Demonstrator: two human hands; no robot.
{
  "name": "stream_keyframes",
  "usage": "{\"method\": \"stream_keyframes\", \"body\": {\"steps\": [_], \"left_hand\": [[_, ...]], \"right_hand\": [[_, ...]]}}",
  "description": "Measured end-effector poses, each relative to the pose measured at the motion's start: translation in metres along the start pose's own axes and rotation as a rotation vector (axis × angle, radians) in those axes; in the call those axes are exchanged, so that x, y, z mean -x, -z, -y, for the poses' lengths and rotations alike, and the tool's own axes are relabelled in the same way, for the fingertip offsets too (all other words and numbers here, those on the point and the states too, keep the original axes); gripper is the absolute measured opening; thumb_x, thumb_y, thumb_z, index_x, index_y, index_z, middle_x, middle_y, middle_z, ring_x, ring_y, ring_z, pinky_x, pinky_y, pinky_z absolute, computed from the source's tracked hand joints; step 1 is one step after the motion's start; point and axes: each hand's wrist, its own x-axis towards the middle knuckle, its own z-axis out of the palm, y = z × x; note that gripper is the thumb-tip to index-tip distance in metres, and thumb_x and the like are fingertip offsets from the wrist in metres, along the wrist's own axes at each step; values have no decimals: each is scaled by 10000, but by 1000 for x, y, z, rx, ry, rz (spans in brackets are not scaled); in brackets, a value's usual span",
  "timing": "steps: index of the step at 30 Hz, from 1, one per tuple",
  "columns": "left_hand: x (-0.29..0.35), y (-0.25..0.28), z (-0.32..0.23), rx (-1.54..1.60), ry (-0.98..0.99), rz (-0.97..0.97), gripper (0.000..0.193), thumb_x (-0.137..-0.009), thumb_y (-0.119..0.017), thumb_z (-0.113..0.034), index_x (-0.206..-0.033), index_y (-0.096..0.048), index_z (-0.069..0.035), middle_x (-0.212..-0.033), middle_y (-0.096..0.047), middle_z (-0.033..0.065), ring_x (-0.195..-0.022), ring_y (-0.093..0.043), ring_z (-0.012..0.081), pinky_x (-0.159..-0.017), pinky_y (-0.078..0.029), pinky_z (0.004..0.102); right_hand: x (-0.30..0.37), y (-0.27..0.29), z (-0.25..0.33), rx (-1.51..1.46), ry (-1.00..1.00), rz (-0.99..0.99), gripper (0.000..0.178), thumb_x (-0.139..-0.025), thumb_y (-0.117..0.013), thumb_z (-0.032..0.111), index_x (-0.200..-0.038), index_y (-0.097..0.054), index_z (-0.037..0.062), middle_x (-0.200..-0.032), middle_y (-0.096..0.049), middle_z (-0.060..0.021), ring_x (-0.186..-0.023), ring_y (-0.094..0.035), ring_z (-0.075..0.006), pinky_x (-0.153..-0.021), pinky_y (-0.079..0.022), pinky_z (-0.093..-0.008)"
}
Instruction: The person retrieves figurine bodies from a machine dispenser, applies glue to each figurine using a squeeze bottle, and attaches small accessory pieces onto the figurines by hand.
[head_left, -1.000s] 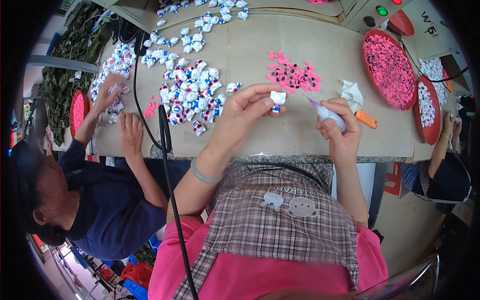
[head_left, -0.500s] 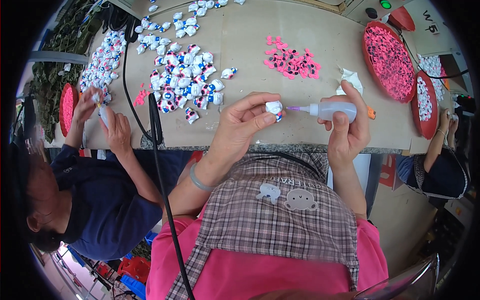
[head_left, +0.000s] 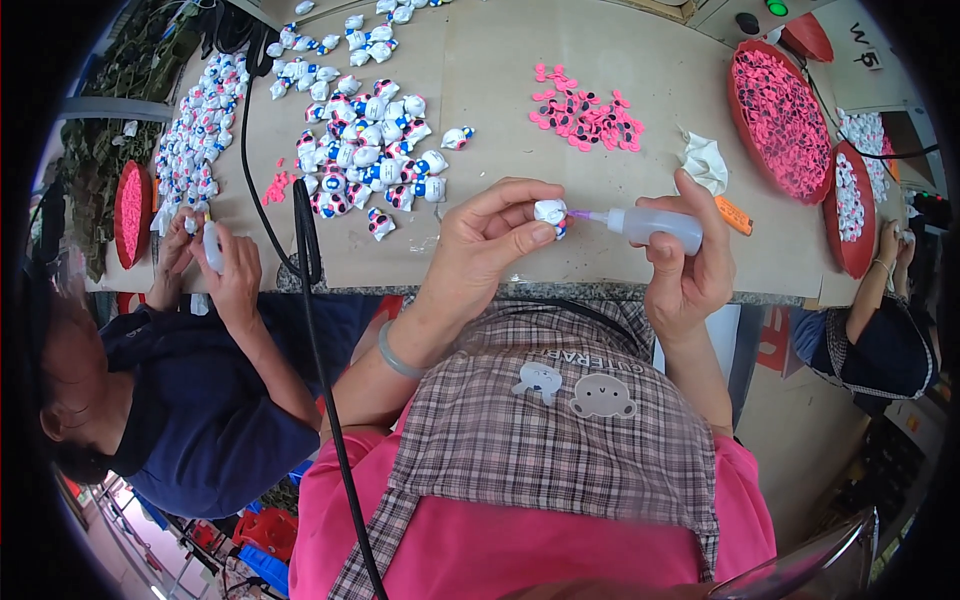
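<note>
Between the thumb and fingers of my left hand [head_left: 500, 232] is a small white figurine [head_left: 549, 213] with blue and pink patches. My right hand [head_left: 692, 260] grips a translucent squeeze bottle [head_left: 655, 230], held nearly level. Its thin purple nozzle tip [head_left: 584, 214] points left and meets the figurine's right side, or comes very close to it. Whether any liquid comes out is too small to see. Beyond my left hand lies a pile of similar figurines [head_left: 365, 150]. Loose pink pieces [head_left: 590, 120], some with dark ovals, are spread beyond the bottle.
At right stand a red tray [head_left: 737, 120] of pink pieces and a narrower red tray [head_left: 866, 255] of white pieces. Crumpled white tissue [head_left: 704, 162] and an orange object [head_left: 735, 215] lie near my right hand. A black cable [head_left: 322, 350] hangs at left, beside a co-worker [head_left: 210, 430].
The bottle has shifted slightly left and down, its tip now nearer the figurine. The co-worker's hands at left have moved a little lower.
</note>
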Motion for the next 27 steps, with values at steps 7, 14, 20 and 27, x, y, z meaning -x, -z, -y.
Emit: {"method": "stream_keyframes", "body": {"steps": [7, 14, 20, 27], "left_hand": [[0, 2, 1, -1, -3, -14, 323, -847, -630, 28, -1166, -574, 27, -1031, -598, 47, -974, -592, 123, -845, -490, 240], [0, 4, 3, -14, -3, -36, 324, -846, -633, 26, -1165, -576, 25, -1029, -605, 48, -960, -591, 117, -844, -491, 241], [-1, 4, 4, -17, -1, -36, 323, -846, -636, 18, -1165, -579, 21, -1030, -614, 50, -959, -591, 114, -845, -491, 241], [0, 4, 4, 4, 59, -9, 337, -861, -625, 0, -1192, -568, 23, -1028, -637, 68, -942, -607, 116, -843, -491, 239]], "right_hand": [[0, -1, 0, 46, 34, 23, 427, -889, -634, 201, -1207, -517, -60, -932, -648, -167, -767, -671, -210, -639, -521, -281], [0, -2, 2, 61, 38, 39, 416, -886, -639, 205, -1199, -533, -48, -857, -649, -151, -732, -652, -191, -618, -502, -266], [0, -4, 3, 22, 11, 55, 408, -889, -635, 202, -1197, -537, -46, -828, -650, -146, -726, -638, -185, -635, -493, -268], [1, -6, 0, 31, 43, 21, 417, -888, -635, 205, -1198, -530, -54, -830, -651, -154, -730, -644, -192, -637, -496, -268]]}}
